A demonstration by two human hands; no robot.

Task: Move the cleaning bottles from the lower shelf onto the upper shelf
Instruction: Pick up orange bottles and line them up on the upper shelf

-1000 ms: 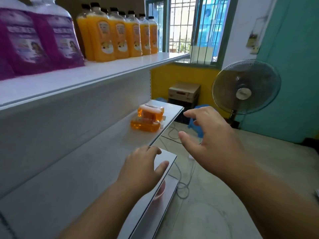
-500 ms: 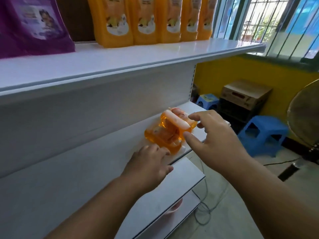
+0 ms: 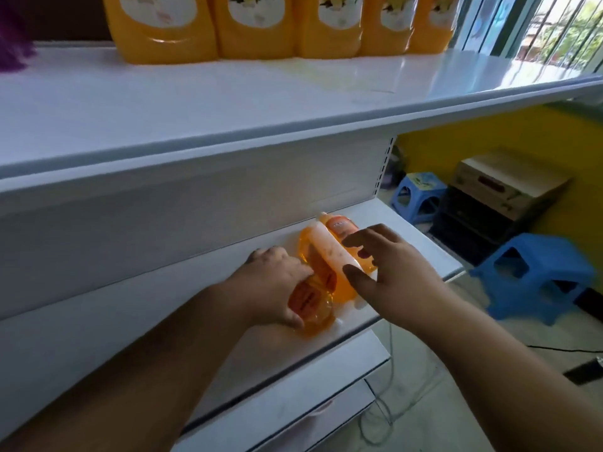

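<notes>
1. While both arms reach in from the 6 o'clock edge of the view, the lower shelf [image 3: 156,324] carries small orange bottles lying on their sides near its right end, a little right of the centre of the view.
2. The nearer bottle [image 3: 311,300] lies flat on the shelf, its reddish label facing up; the left hand [image 3: 274,285] is on it, fingers curled over its far side and thumb down along its near side, gripping it.
3. Just at 2 o'clock from that bottle lies the farther bottle [image 3: 329,256], a white strip running along its top; the two bottles touch or very nearly touch, and I cannot tell which.
4. The right hand [image 3: 394,275] hovers over the farther bottle with fingers spread and slightly bent; the thumb tip sits at the near end of the white strip and the fingertips lie above the far end. Whether the fingers actually press the bottle I cannot tell.
5. A third orange cap or bottle end peeks out at 12 o'clock from the right hand's fingertips; it is too hidden to describe.
6. The upper shelf [image 3: 228,102] runs across the top half of the view, with a row of large orange bottles [image 3: 254,24] standing upright along its back at 12 o'clock.
7. A blue stool [image 3: 535,275] stands on the floor at 3 o'clock, and a cardboard box [image 3: 509,181] sits beyond it at 2 o'clock.
</notes>
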